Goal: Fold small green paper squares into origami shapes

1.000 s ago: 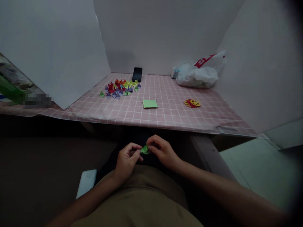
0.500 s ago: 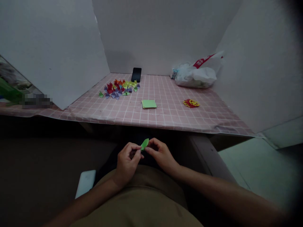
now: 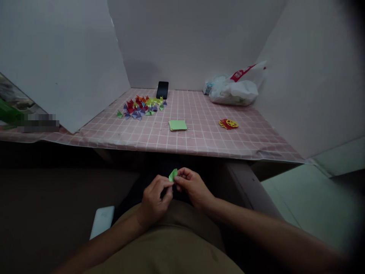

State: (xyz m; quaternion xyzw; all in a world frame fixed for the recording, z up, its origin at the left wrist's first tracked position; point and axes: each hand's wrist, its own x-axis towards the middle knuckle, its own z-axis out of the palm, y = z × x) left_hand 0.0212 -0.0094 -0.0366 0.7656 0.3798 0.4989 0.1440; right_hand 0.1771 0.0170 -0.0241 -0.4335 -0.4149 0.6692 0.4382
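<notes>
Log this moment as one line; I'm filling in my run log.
left hand: pinching green paper | right hand: pinching same paper | where: over lap, off table | on table: green stack, folded pieces, phone

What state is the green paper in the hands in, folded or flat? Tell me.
Folded. The green paper is a small pointed piece pinched between left hand and right hand, far smaller than the flat green sheets on the table.
</notes>
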